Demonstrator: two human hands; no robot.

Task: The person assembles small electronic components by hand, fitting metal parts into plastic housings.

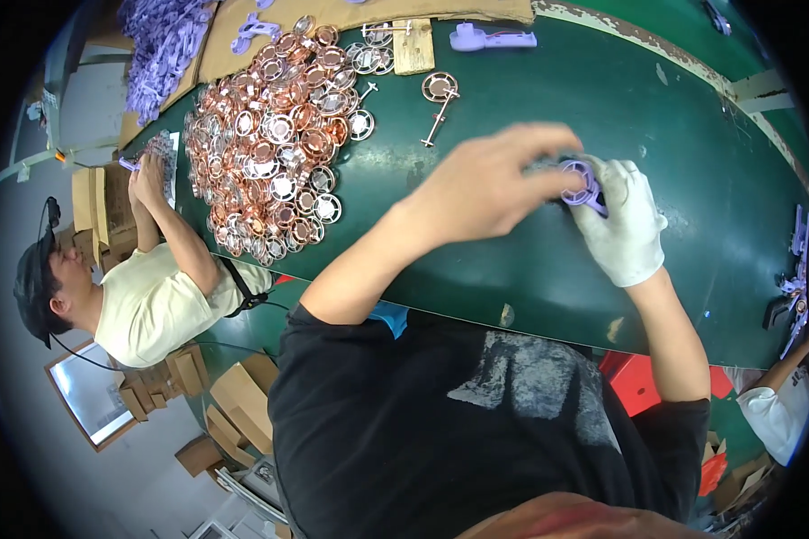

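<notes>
Grip: gloved right hand (625, 226) curled round the purple part (591, 187), held over the bench (476, 280). Bare left hand (499, 184) blurred at it; can't tell if it grips. Off-centre push could twist the part in the glove. Loose disc (440, 86) and rod (440, 120) beyond could scatter if knocked.

Green table (377, 238), with a wood block (413, 49) beside a cardboard sheet (481, 9) at the far edge. Left: a co-worker (157, 310) in a dark hat (34, 287), cartons (247, 395) and a framed panel (88, 393) nearby. Right: another person's white shirt (777, 420); a red plastic item (632, 382), partly hidden.
</notes>
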